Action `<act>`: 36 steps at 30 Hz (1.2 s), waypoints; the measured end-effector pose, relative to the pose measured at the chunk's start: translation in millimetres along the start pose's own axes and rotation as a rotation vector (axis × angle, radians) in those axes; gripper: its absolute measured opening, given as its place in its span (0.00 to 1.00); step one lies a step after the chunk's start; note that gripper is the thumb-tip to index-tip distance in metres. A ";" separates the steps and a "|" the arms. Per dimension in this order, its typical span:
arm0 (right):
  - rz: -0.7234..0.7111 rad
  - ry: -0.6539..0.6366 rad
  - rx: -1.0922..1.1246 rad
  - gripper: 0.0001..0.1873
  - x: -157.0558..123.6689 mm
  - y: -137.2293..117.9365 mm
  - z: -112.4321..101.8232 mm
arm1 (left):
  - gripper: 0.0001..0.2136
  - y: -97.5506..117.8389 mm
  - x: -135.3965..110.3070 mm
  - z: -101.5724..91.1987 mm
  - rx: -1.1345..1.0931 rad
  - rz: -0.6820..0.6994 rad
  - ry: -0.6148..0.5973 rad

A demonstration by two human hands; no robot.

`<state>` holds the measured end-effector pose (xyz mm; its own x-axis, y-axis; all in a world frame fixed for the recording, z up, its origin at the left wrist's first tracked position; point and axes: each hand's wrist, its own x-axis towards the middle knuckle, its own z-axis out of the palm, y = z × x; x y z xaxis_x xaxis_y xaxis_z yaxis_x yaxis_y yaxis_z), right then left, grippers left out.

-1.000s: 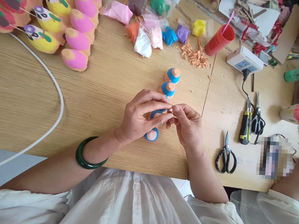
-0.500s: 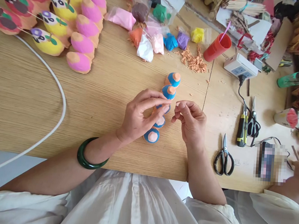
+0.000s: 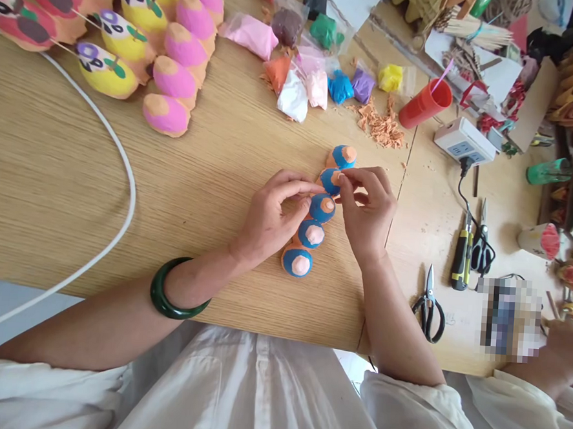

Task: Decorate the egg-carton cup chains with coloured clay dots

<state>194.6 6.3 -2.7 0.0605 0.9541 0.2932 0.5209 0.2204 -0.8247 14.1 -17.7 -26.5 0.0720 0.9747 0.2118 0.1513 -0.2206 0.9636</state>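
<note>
A short row of joined egg-carton cups [image 3: 296, 263] lies on the table, coated in blue clay with orange tips. The nearest two tips carry lumps of pale pink clay [image 3: 314, 234], and a small pink dab sits on the middle one. At the second cup from the far end, my right hand [image 3: 368, 210] is closed in a pinch on a tiny piece of pale pink clay, mostly hidden by the fingertips. My left hand [image 3: 274, 217] rests beside the middle cup, thumb and fingers apart, fingertips against the row. A dark green bangle [image 3: 158, 291] circles my left wrist.
Pink, yellow and red decorated egg-carton rows [image 3: 169, 113] stand far left, near a white cable [image 3: 131, 192]. Bagged coloured clay [image 3: 293, 98], orange shavings [image 3: 384, 126] and a red cup [image 3: 425, 105] lie beyond. Scissors [image 3: 429, 307], a utility knife [image 3: 461, 257] and a power strip [image 3: 466, 140] are right.
My right hand has moved away from the left fingertips to the second cup, bringing the pinched clay onto its tip. My left hand has lowered against the middle cup. The view has shifted slightly.
</note>
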 end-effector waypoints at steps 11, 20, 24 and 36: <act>-0.166 -0.061 -0.253 0.11 -4.1 15.4 -1.9 | 0.12 -0.2 -0.6 2.1 -0.026 -0.062 -0.029; 0.015 -0.004 0.017 0.18 -11.0 16.3 5.1 | 0.12 -9.1 -1.1 3.6 -0.057 -0.076 0.001; -0.129 -0.004 -0.090 0.23 -13.7 25.7 8.3 | 0.11 -12.5 -0.4 3.4 -0.078 -0.085 -0.007; -0.404 -0.147 -0.452 0.12 3.7 13.9 -3.3 | 0.10 -10.2 1.5 1.7 -0.109 -0.108 -0.026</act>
<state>204.9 12.2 -11.5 -0.3174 0.8382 0.4434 0.7890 0.4929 -0.3669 14.3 -14.0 -36.3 0.0867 0.9909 0.1031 0.0513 -0.1078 0.9928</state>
